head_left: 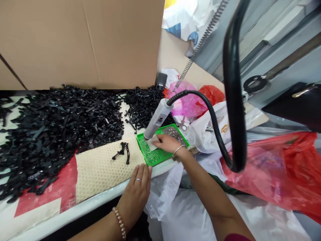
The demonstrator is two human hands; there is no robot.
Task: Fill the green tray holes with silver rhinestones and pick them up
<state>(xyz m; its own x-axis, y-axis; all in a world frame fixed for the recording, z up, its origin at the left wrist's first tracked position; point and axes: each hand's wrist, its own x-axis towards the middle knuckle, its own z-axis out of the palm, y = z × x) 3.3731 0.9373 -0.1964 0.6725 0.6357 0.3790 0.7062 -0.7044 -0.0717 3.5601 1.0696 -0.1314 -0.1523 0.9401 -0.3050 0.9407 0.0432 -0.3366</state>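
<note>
My right hand [168, 143] is closed on a small pale flat piece [152, 143], card or plastic, over a green tray [150, 164]. Rows of small metal screws fill holes in the tray, and a loose heap of screws [173, 133] lies at its far right. A white electric screwdriver [158, 118] hangs tilted from a coiled spring, its lower end just above the tray beside that hand. My left hand [140, 183] rests open at the table's front edge, fingers stretched out, near the tray's lower left corner. It holds nothing.
A large heap of black plastic parts [62, 124] spreads across the left, with a smaller pile [142, 105] behind the tray. Several black parts [122, 152] lie on a honeycomb-patterned mat [102, 170]. The screwdriver's thick black cable [234, 83] loops at right, above plastic bags [271, 170]. Cardboard [82, 43] stands behind.
</note>
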